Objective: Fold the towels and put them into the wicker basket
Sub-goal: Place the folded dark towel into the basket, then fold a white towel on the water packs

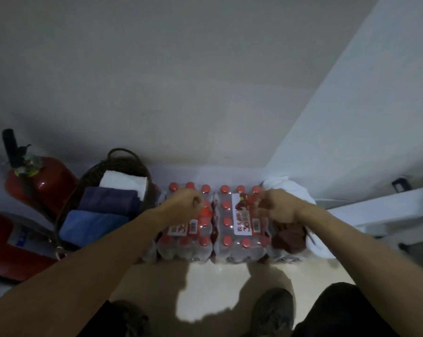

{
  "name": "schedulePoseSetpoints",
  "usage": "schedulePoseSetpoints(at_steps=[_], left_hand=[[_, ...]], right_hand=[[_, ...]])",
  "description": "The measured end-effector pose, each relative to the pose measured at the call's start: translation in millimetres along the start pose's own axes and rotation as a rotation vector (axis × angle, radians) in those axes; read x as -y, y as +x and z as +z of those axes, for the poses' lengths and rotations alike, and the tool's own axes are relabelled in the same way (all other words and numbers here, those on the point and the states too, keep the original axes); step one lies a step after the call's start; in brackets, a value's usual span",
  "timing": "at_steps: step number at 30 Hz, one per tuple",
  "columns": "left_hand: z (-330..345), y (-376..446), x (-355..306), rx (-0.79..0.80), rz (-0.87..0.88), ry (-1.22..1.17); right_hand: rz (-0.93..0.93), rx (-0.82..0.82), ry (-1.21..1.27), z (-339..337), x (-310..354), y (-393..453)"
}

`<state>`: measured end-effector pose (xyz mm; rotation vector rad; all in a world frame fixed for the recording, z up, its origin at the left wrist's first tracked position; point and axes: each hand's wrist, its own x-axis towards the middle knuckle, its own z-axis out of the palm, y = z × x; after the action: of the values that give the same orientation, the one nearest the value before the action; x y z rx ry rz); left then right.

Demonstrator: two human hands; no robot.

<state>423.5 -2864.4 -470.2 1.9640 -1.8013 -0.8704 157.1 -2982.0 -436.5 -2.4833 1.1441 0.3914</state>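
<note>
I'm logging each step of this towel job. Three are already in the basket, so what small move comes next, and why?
Probably reach the right hand down to the dark red towel beside the bottle packs. It lies unfolded there with a white towel, while both hands hover with no towel in their grip.

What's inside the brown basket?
Three folded towels lie in the basket: a white towel at the back, a dark blue towel, and a light blue towel in front. Anything under them is hidden.

towels (pixel 108 203) in basket (pixel 88 176), left of bottles (pixel 212 222)
</note>
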Motion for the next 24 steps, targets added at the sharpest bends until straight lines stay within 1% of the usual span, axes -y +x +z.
schedulePoseSetpoints(at_steps=[1, 2, 4, 5, 7, 8, 10, 12, 14, 17, 19, 22, 24], left_hand=[[17.3, 8.7, -13.6, 0.025, 0.02, -0.007], [35.7, 18.3, -27.5, 0.052, 0.042, -0.018], [73.9, 36.6, -55.1, 0.101, 0.058, -0.064], [93.4, 45.4, -68.6, 0.11, 0.058, -0.108], [130.5, 60.9, -96.6, 0.09, 0.065, -0.206], [147.9, 68.1, -109.7, 0.081, 0.059, -0.248], [180.1, 81.5, -133.0, 0.07, 0.018, -0.282], [204.3, 92.0, -150.6, 0.065, -0.012, -0.278], [221.4, 99.2, -161.6, 0.102, 0.013, -0.289], [234.3, 109.8, -166.8, 0.154, 0.04, -0.269], [233.8, 114.1, -169.2, 0.16, 0.019, -0.312], [227.1, 112.5, -175.3, 0.079, 0.062, -0.391], [219.4, 106.7, -180.5, 0.018, 0.091, -0.431]], right_hand=[[0.037, -0.014, -0.091, -4.0, -21.3, -6.8], [0.073, -0.005, -0.127, -4.8, -42.0, -11.6], [0.178, 0.009, -0.134, 1.1, -75.5, -20.3], [0.243, -0.028, -0.111, 8.6, -91.7, -23.7], [0.376, -0.1, 0.053, 26.7, -121.7, -30.4], [0.424, -0.104, 0.142, 36.2, -132.8, -33.8], [0.473, -0.055, 0.274, 52.2, -147.7, -38.1], [0.486, -0.018, 0.366, 64.0, -158.5, -39.2], [0.492, -0.019, 0.443, 73.8, -167.2, -40.0], [0.524, -0.126, 0.472, 76.5, -179.5, -39.8], [0.519, -0.154, 0.496, 66.9, -184.2, -41.7], [0.418, -0.194, 0.594, 41.3, -191.5, -51.8], [0.356, -0.288, 0.644, 24.5, -191.6, -61.1]])
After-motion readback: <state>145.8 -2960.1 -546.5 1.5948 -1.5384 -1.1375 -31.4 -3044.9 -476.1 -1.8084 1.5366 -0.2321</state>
